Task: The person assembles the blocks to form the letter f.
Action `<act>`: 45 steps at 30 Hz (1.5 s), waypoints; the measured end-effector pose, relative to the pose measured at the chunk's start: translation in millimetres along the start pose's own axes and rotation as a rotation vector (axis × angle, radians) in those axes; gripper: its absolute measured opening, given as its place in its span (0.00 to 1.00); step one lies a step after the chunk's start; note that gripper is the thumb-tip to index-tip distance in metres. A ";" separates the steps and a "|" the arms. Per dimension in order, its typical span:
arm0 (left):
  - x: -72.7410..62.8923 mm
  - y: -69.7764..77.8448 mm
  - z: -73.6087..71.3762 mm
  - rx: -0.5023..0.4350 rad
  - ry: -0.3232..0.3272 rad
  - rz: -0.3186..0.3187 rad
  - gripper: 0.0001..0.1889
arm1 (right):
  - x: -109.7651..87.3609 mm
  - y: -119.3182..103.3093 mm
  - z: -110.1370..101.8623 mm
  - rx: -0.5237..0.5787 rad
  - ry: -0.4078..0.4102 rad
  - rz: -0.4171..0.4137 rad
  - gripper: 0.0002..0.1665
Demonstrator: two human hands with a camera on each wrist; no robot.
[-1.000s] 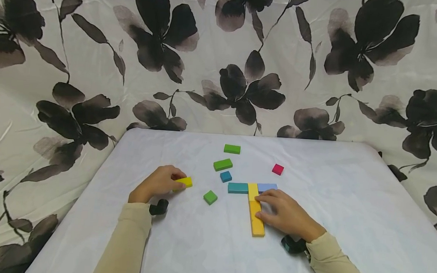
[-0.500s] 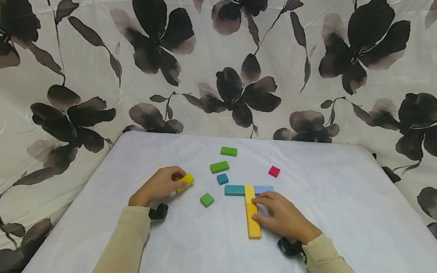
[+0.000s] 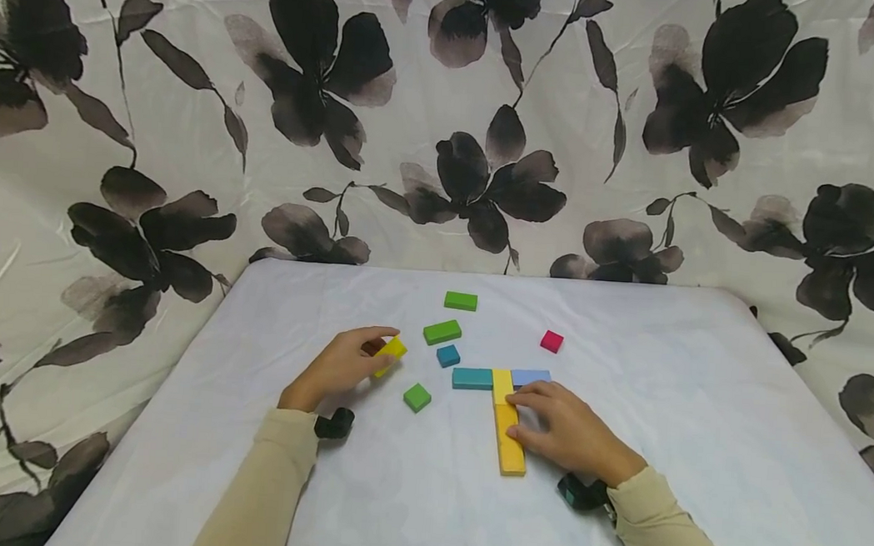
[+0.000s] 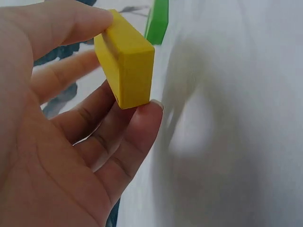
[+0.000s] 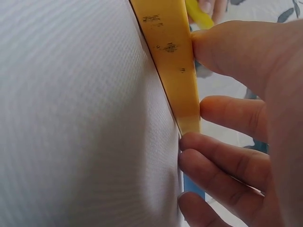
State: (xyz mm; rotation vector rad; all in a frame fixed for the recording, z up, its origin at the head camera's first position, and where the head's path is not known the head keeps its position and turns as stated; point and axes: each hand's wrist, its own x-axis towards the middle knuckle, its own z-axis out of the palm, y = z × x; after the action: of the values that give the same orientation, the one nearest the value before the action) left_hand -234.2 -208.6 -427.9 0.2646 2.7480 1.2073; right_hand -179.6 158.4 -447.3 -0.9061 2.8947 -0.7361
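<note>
My left hand (image 3: 333,367) pinches a yellow block (image 4: 135,61) between thumb and fingers; in the left wrist view it hangs tilted above the white cloth. On the table a T shape lies flat: a teal block (image 3: 471,379) and a light blue block (image 3: 536,376) flank a yellow block (image 3: 501,381), and an orange-yellow block (image 3: 510,453) continues toward me. The right hand (image 3: 570,431) rests against the right side of this stem, thumb and fingertips touching its edge without curling round it. That hand partly covers the light blue block.
Between the left hand and the T lie a small green block (image 3: 417,398) and a small blue block (image 3: 448,355). Farther back are two longer green blocks, one angled (image 3: 442,332) and one straight (image 3: 461,301). A red block (image 3: 551,341) sits at the back right.
The left hand has lifted the yellow block and carried it rightward and slightly away from me, tilting it. The right hand and the T have stayed in place.
</note>
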 end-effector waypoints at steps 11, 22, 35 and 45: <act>3.1 7.6 11.5 -0.016 0.005 0.016 0.24 | 0.7 0.6 1.2 -0.001 0.002 0.004 0.28; 15.6 22.0 24.2 -0.093 0.032 0.017 0.23 | 1.1 -0.3 -0.7 -0.013 -0.006 0.028 0.28; 18.4 38.6 41.7 -0.135 0.014 0.065 0.21 | 0.9 -1.1 2.6 0.012 -0.005 0.008 0.28; 18.6 46.2 49.9 -0.134 0.036 0.122 0.21 | 0.7 -1.3 -0.3 -0.014 0.011 -0.007 0.27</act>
State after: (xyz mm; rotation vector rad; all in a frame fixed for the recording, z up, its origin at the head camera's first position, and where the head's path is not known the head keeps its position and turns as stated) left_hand -238.0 -138.2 -428.2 0.4047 2.7007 1.4329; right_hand -179.6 157.1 -446.4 -0.9175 2.9110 -0.7247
